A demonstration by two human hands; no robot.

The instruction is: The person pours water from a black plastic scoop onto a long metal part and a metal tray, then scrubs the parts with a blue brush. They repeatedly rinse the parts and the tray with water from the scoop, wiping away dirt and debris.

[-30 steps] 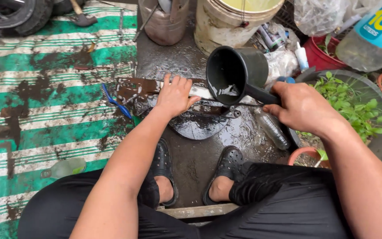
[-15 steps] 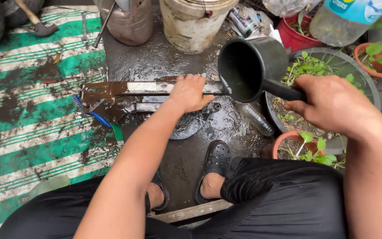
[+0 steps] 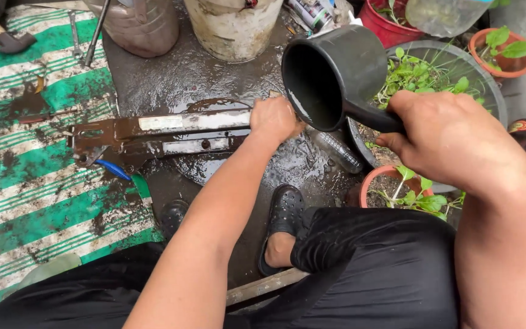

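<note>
My left hand [image 3: 273, 120] grips the right end of a long, muddy metal bracket [image 3: 153, 137] that lies across the wet ground and a round dark pan [image 3: 214, 167]. My right hand [image 3: 452, 137] holds a black plastic scoop [image 3: 330, 73] by its handle, raised and tipped with its mouth facing left, just above and right of the left hand. The scoop looks empty inside.
A green-and-white striped mat [image 3: 25, 183] smeared with mud covers the left. A dirty white bucket [image 3: 232, 27] and a brown jar [image 3: 141, 24] stand at the back. Potted seedlings [image 3: 433, 76] crowd the right. A hammer [image 3: 1, 36] lies top left. A clear bottle [image 3: 339, 152] lies by my sandalled foot [image 3: 284, 219].
The scoop has risen and tipped further, its mouth now turned left over my left hand. My left hand stays on the bracket's end. The view has shifted closer.
</note>
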